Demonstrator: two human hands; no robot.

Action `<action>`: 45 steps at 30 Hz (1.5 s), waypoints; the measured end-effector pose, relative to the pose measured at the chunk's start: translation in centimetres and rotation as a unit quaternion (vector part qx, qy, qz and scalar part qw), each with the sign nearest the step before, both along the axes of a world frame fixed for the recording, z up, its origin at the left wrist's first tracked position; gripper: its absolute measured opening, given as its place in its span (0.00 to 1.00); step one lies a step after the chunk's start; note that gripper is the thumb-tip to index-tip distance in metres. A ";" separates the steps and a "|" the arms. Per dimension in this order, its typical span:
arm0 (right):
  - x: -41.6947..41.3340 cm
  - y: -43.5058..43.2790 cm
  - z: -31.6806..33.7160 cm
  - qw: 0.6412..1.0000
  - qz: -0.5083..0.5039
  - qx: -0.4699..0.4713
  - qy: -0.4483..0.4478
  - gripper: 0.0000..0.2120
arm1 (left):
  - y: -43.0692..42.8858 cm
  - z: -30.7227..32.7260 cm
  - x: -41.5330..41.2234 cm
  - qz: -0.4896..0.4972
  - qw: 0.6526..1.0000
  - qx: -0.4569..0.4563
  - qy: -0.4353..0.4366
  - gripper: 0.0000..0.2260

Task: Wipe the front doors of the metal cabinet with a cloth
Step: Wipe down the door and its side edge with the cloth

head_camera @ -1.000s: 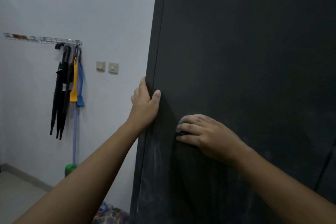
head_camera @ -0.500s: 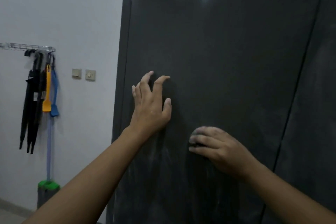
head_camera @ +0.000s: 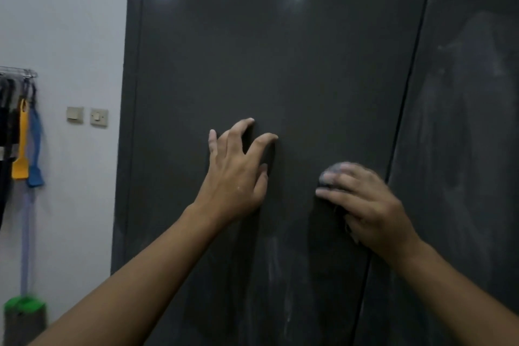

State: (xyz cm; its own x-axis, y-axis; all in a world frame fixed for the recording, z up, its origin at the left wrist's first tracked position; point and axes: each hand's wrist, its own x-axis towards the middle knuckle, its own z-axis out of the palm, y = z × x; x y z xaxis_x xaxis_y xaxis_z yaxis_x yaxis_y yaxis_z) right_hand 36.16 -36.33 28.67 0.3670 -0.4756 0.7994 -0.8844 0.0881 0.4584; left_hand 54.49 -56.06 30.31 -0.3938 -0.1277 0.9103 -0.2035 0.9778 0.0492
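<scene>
The dark metal cabinet fills most of the view. Its left door (head_camera: 280, 64) is smooth and glossy, with pale dusty streaks low down. The right door (head_camera: 463, 121) carries a wide whitish smear. My left hand (head_camera: 236, 177) is braced on the left door, fingers spread and arched, fingertips touching the metal. My right hand (head_camera: 368, 205) presses a bunched dark cloth (head_camera: 330, 174) against the left door, close to the seam between the doors. Only a greyish bit of cloth shows at my fingertips; my hand hides the remainder.
A white wall (head_camera: 70, 22) lies left of the cabinet, with two switch plates (head_camera: 87, 116). A wall rack (head_camera: 19, 73) holds dark umbrellas, a yellow tool (head_camera: 21, 149) and a blue tool (head_camera: 35, 154). A green-topped broom head (head_camera: 24, 314) stands below.
My left hand left the door's left edge and now rests flat on the door face. My right hand slid the cloth rightward toward the seam. The view swung right.
</scene>
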 end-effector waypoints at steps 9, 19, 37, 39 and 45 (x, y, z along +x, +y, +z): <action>-2.8 4.0 -0.5 0.990 0.000 0.094 0.106 0.13 | 3.7 -0.2 -3.2 0.009 0.999 -0.043 -0.022 0.27; -1.2 2.1 -0.7 0.999 -0.004 -0.050 -0.015 0.17 | 4.2 -0.6 -3.8 0.002 1.000 -0.022 0.007 0.25; 1.6 -2.4 5.3 0.993 -0.014 -0.084 -0.080 0.22 | 3.5 0.4 -2.1 -0.027 1.000 -0.011 -0.006 0.25; 2.0 -3.0 3.5 1.000 0.016 0.018 -0.017 0.19 | 3.3 0.6 -1.7 -0.039 0.999 0.002 0.005 0.26; 1.2 -1.9 0.4 0.975 0.042 0.203 0.085 0.16 | 2.2 1.4 0.7 -0.046 0.998 0.033 0.032 0.25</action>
